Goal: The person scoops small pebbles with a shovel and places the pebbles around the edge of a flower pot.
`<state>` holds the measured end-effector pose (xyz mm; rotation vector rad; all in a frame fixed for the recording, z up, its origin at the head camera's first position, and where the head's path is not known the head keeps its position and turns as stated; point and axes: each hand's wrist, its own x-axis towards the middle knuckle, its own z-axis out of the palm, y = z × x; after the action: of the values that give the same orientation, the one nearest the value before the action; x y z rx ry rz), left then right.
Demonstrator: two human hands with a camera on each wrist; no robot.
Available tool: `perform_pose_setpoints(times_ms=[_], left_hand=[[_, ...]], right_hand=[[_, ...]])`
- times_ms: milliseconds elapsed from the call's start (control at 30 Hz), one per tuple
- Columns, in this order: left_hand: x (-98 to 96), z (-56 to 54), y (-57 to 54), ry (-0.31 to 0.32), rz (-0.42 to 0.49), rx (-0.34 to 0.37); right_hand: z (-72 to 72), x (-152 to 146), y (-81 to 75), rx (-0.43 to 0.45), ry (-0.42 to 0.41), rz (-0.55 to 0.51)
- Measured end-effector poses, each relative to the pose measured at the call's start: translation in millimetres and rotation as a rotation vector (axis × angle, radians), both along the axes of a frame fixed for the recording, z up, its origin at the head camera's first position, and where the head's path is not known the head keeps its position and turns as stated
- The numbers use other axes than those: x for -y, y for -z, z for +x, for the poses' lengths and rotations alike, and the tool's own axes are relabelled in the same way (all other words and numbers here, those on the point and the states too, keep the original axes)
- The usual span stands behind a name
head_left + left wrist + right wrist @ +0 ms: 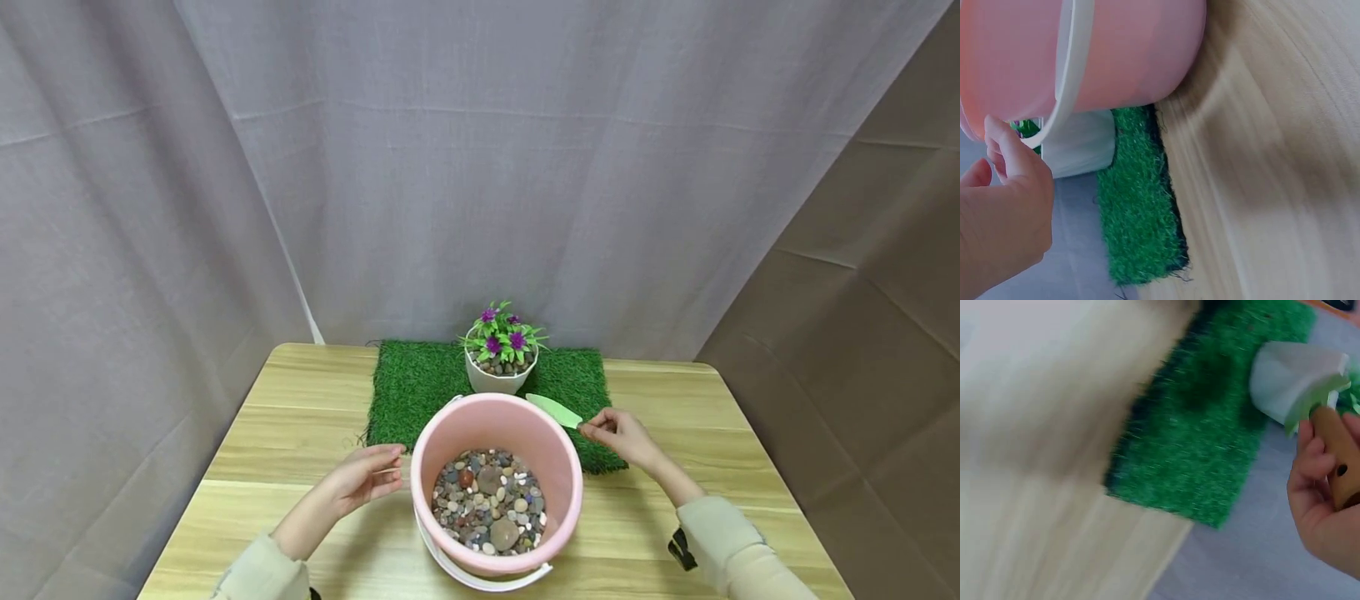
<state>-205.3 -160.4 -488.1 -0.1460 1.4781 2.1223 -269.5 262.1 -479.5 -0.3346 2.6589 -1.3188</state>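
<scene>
A pink bucket (pixel 497 406) with a white handle (pixel 480 577) stands at the front of the table, its bottom covered in mixed pebbles (pixel 491 504). At its left side is my left hand (pixel 365 481), fingers loosely bent and holding nothing; whether the fingertips touch the rim I cannot tell. On the other side my right hand (pixel 622 435) grips a small trowel by its brown handle (pixel 1337 453). The trowel's pale green blade (pixel 553 409) points left, just beyond the bucket's far right rim. In the right wrist view the blade partly covers the white flowerpot (pixel 1285 378).
Behind the bucket, the white flowerpot holds pebbles and a plant (pixel 501 333) with purple flowers. It stands on a green artificial grass mat (pixel 420 375). Wooden tabletop (pixel 300 417) shows on both sides. Grey curtains (pixel 480 167) hang behind the table, with a brown one (pixel 862 317) at the right.
</scene>
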Motion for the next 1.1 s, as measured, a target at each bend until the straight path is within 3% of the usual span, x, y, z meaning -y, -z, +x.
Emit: perform_pose_setpoints(times_ms=[167, 433, 567, 667, 900, 1100], left_hand=[[3.8, 1.1, 10.7, -0.068, 0.0, 0.001], [8.4, 1.4, 23.0, -0.337, -0.076, 0.028], [14.4, 3.7, 31.1, -0.445, -0.086, 0.033], [18.1, 5.1, 35.9, -0.491, -0.075, 0.036], [24.0, 7.3, 43.1, -0.567, -0.032, 0.038], [28.6, 7.6, 50.9, -0.568, -0.056, 0.05]], right_hand=[[14.9, 0, 27.2, -0.128, 0.229, 0.137], [34.1, 1, 63.8, -0.173, 0.449, 0.196], [39.3, 7, 81.7, -0.15, 0.493, 0.184], [41.7, 11, 94.5, -0.165, 0.502, 0.185], [45.5, 14, 113.7, -0.217, 0.522, 0.177], [48.3, 16, 117.2, -0.182, 0.511, 0.164]])
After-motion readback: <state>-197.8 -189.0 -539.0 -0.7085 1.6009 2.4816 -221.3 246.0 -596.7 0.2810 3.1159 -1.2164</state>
